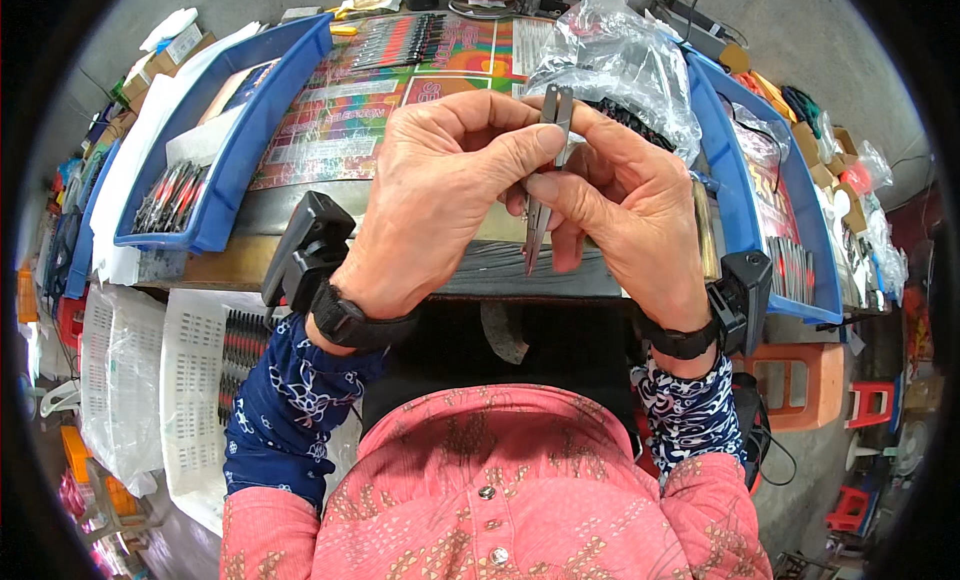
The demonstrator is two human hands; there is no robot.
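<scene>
Both of my hands are raised together over the table's front edge, with slim grey metal tweezers [538,230] between them. My left hand [425,195] is closed, its thumb pressed on the upper part of the tweezers. My right hand [640,200] is closed as well, pinching them lower down between thumb and fingers. Two flat narrow ends stick up above the fingers, slightly apart. The lower end tapers to a point facing down. Curled fingers hide the middle of the piece.
Blue trays with slim dark and red pieces flank the table: a left tray [225,215] and a right tray [800,305]. A clear plastic bag [620,55] with dark pieces lies at the back. More pieces rest on the printed sheet [330,130]. A white basket [190,420] stands lower left.
</scene>
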